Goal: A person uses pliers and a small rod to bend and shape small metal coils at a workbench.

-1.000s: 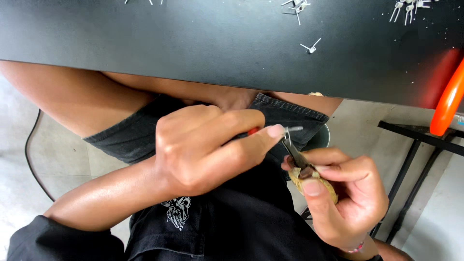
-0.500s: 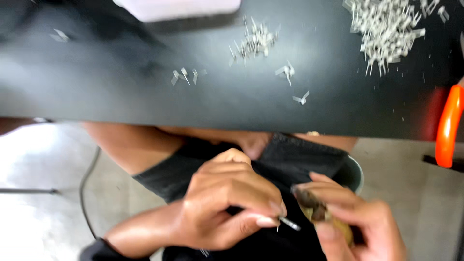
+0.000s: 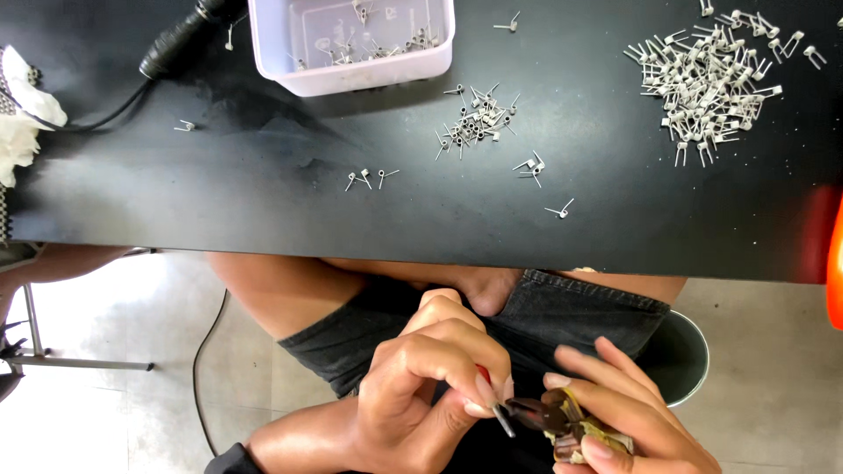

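My left hand (image 3: 430, 386) is low in the view over my lap, fingers pinched on a small metal pin (image 3: 502, 420) with a red-handled piece just showing behind the fingers. My right hand (image 3: 628, 412) sits close beside it, gripping small pliers (image 3: 549, 417) with yellowish handles, whose dark jaws point at the pin. On the black table (image 3: 263, 211) above lie a small heap of metal springs (image 3: 474, 123), a larger pile (image 3: 716, 79) at the right, and a few loose ones (image 3: 369, 178).
A pale plastic tray (image 3: 351, 44) with several springs stands at the table's far edge. A black cable and plug (image 3: 180, 39) lie at the upper left beside white cloth (image 3: 22, 114). An orange object (image 3: 834, 263) shows at the right edge. A round stool edge (image 3: 689, 351) is under me.
The view has tilted up, so more of the table with tray and spring piles shows. Both hands have dropped to the bottom of the view, still together on pin and pliers.
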